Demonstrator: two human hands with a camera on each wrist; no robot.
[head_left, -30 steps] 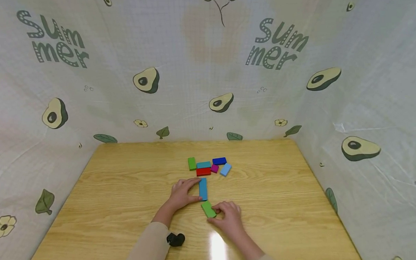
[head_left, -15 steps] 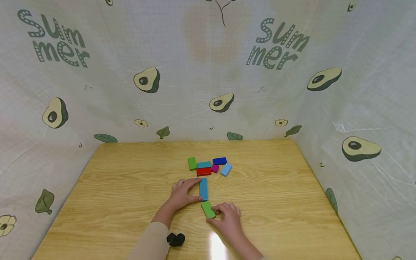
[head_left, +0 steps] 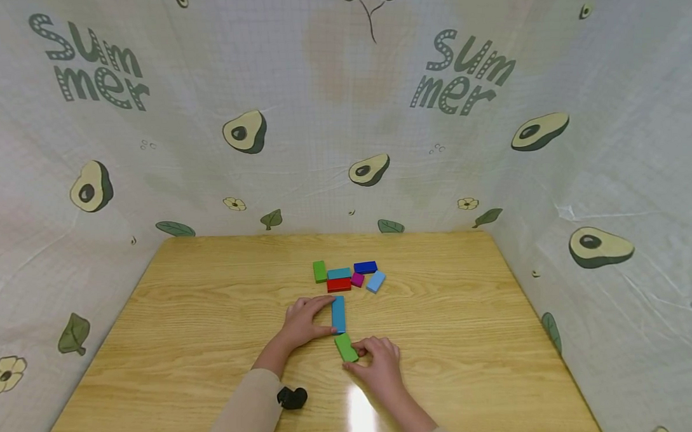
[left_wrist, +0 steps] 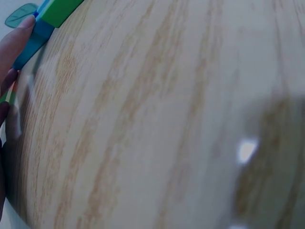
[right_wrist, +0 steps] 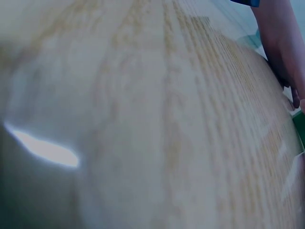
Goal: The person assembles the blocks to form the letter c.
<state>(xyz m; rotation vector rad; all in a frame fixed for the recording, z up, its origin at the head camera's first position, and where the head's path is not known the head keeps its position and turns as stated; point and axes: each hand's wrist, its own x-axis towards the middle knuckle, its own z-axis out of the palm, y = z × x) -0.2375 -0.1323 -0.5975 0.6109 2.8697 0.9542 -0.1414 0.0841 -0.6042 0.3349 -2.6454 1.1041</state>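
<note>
A long blue block lies on the wooden table, pointing away from me. My left hand holds it from the left, thumb at its near end and a finger at its far end. Just in front of it lies a green block, slightly turned, its far end right at the blue block's near end. My right hand pinches the green block's right side between thumb and fingers. At the upper left of the left wrist view, the blue block and green block show near the thumb.
Beyond my hands lie a second green block, a teal block, a red block, a magenta cube, a dark blue block and a light blue block. A printed cloth hangs around the table.
The green block in my right hand has turned very slightly, and the right hand has shifted a little left. My left hand stays on the blue block.
</note>
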